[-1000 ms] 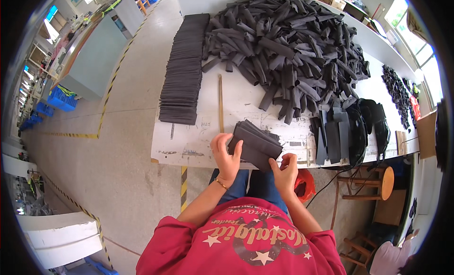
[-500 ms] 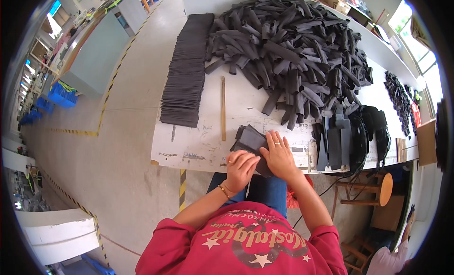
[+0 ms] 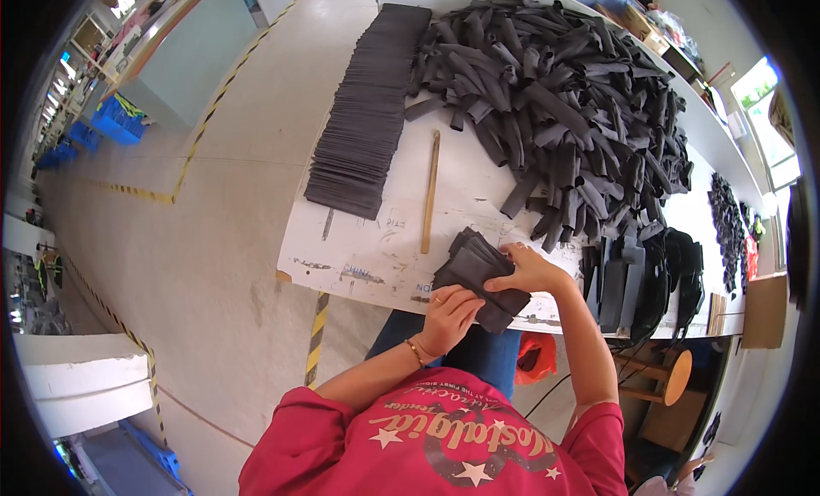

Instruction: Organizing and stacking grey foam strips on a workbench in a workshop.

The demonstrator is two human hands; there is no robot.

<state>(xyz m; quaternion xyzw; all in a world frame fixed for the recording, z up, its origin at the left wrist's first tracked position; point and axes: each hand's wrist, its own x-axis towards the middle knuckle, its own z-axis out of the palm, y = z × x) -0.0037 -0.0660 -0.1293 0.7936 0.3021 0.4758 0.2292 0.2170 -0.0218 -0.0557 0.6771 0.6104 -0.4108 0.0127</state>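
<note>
A fanned stack of flat black fabric pieces (image 3: 475,267) lies at the table's front edge, its near end jutting over the edge. My left hand (image 3: 451,317) grips the stack's near left side, fingers bent over it. On the right side my right hand (image 3: 528,271) holds the same stack, thumb on top and fingers around its far right edge. Part of the stack is hidden under both hands. Just beyond it, a thin wooden stick (image 3: 432,193) lies on the white table (image 3: 376,257).
A long, neat row of stacked black pieces (image 3: 367,112) stands at the left. Behind the stick spreads a large heap of rolled black pieces (image 3: 572,112). More black pieces (image 3: 628,270) stand upright at the right, beside black cables. A wooden stool (image 3: 675,376) is below the table's right side.
My right hand has gone from lying flat on the stack to gripping its right side. My left hand has come down onto the pieces. The view has shifted slightly.
</note>
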